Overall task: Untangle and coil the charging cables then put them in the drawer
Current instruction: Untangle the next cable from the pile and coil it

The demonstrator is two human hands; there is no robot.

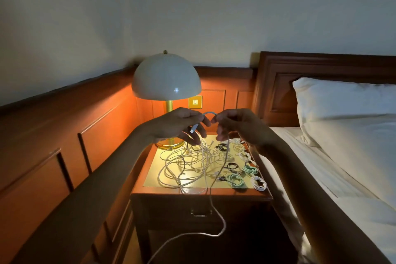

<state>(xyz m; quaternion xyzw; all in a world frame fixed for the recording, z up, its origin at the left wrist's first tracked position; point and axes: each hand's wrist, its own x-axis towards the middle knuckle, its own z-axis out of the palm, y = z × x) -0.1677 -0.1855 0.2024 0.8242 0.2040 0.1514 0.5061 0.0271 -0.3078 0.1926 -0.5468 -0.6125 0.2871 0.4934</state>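
**Cable held over the bedside table**

A bedroom corner with red-brown wood panelling holds a wooden nightstand [242, 194]. On it stands a lit dome-shaded lamp [166, 79], and a bed with a white pillow [342, 109] lies alongside.

Both hands are raised above the tabletop, close together, in front of the lamp stem. Between them a white charging cable [209, 113] bends in a short upward arch from one set of fingertips to the other.

The left hand [180, 125] pinches the cable near its end between thumb and forefinger. Its other fingers [198, 138] are loosely curled below. The white plug [192, 129] sticks out beneath the pinch and points down and to the left, across the palm.

The right hand [241, 128] is curled and pinches the other foot of the arch at its fingertips [215, 119]. From under these fingers the long run of the cable hangs almost straight down. It passes in front of the tabletop and over the front edge of the nightstand. Then it crosses the drawer [201, 210], which is shut, and swings away to the lower left, out of view.

Below the left fingers a tangle of white cables [186, 163] sprawls on the tabletop. Below and beyond the right fingers a row of coiled cables [235, 180], white, black and green, lies along the edge nearest the bed.
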